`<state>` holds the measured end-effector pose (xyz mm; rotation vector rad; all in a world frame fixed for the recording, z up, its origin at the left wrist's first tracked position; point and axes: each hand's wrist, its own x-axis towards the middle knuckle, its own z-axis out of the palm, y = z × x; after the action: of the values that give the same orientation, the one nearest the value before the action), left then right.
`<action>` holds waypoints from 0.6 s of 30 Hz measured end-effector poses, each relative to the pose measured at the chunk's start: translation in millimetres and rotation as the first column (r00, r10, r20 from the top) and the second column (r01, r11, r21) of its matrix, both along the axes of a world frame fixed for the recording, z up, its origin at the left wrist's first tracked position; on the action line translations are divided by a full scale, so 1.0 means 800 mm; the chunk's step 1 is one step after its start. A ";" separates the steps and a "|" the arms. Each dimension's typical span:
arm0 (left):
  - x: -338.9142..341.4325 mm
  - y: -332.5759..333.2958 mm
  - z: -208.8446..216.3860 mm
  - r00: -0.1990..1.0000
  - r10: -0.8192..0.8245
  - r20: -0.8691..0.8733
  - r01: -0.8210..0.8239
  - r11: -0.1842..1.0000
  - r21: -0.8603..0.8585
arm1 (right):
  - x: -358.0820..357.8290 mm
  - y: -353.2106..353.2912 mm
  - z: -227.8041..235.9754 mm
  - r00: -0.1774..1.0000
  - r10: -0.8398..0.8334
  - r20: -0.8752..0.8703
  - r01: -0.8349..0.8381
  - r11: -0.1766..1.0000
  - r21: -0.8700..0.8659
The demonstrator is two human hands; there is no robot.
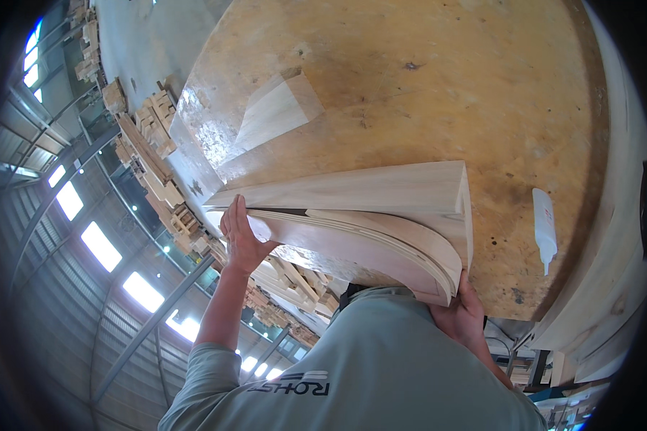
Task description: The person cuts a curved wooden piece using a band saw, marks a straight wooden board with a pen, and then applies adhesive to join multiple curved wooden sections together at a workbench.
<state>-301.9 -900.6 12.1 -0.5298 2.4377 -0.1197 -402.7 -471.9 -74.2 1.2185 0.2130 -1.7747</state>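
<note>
A curved, layered plywood panel (352, 241) lies along the near side of the worktable, just in front of my body. Behind it runs a long pale wooden beam (366, 183), and a narrow dark gap shows between the two. With its fingers over the panel's left end and the thumb on the near face, my left hand (246, 241) grips the panel. At the bent right end, my right hand (464, 312) holds the panel from below, with some fingers hidden beneath it. A white squeeze bottle (545, 224) with a narrow nozzle lies to the right of the beam.
The worktable (438, 93) has a stained brown top. A pale angular wooden block (277, 115) sits on it at the far left. Stacked timber (151, 161) stands on the floor beyond the left edge. Long boards (589, 309) lie past the table's right edge.
</note>
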 end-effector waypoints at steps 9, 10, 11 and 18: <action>0.047 -0.061 0.007 0.999 -0.027 -0.032 0.028 0.999 0.034 | 0.006 0.003 -0.003 1.000 -0.008 -0.001 0.008 1.000 0.016; 0.045 -0.063 0.006 0.998 -0.041 -0.045 0.044 0.997 0.071 | 0.007 0.004 -0.004 1.000 -0.015 -0.002 0.015 1.000 0.006; 0.046 -0.064 0.005 0.999 -0.024 -0.038 0.026 0.997 0.074 | 0.008 0.005 -0.005 1.000 -0.020 -0.004 0.020 1.000 -0.002; 0.050 -0.068 0.005 0.999 0.019 -0.047 -0.015 0.995 0.102 | 0.005 0.004 -0.003 0.998 -0.044 0.039 0.045 0.999 -0.012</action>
<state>-261.6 -955.1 16.4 -0.5133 2.4701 0.0244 -399.0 -468.7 -76.8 1.2562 0.1530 -1.7864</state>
